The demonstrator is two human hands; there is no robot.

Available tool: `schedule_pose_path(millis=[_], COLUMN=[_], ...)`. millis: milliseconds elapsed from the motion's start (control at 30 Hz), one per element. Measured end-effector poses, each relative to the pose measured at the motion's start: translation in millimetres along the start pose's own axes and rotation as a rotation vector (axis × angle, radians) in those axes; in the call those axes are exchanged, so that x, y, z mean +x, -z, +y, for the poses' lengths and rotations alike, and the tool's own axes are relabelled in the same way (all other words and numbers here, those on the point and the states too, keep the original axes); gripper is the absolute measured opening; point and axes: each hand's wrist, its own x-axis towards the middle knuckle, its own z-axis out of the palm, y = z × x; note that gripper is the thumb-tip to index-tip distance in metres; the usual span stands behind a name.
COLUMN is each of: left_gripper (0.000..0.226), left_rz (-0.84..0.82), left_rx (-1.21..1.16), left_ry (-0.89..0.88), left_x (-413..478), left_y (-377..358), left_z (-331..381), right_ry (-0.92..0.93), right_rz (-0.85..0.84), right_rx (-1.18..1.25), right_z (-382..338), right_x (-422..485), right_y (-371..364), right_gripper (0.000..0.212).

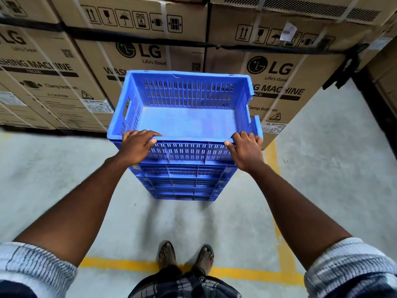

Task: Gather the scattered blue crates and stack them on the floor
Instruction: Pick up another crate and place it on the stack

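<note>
Blue crates (pixel 184 186) stacked on grey concrete floor (pixel 64 168), beside a yellow line (pixel 277 211), close before LG washing-machine cartons (pixel 150 52). Top crate (pixel 187 121) uppermost on the stack. Left hand (pixel 137 147) and right hand (pixel 247 151) grip its near rim at the corners, fingers (pixel 148 133) curled over the edge, thumbs against the outer wall.

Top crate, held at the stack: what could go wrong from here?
1. The left hand and right hand grip only the near rim of the top crate, so its far side may tip or seat crooked on the stack.
2. The stack looks tall and narrow; a push could topple it toward the cardboard boxes behind.
</note>
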Motion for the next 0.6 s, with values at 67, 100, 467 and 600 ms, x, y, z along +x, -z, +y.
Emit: schedule_pose_path(millis=[67, 100, 467, 600], left_gripper=[0.034, 0.034, 0.043, 0.066], left_rz=[0.012, 0.021, 0.116, 0.090], left_rx=[0.020, 0.032, 0.070, 0.035], left_ry=[0.011, 0.017, 0.021, 0.059], left_x=[-1.2, -2.5, -13.2, -28.7], left_y=[-0.4, -1.1, -12.7, -22.7], left_z=[2.9, 5.1, 30.8, 41.2], right_ry=[-0.002, -0.002, 0.011, 0.018], right_rz=[-0.004, -0.012, -0.032, -0.023], right_rx=[0.016, 0.033, 0.064, -0.020], right_z=[-0.3, 0.5, 7.0, -1.2], right_x=[-1.8, -2.0, 1.5, -10.7], right_y=[0.5, 1.2, 6.0, -1.0], right_gripper=[0.044, 0.044, 0.046, 0.057])
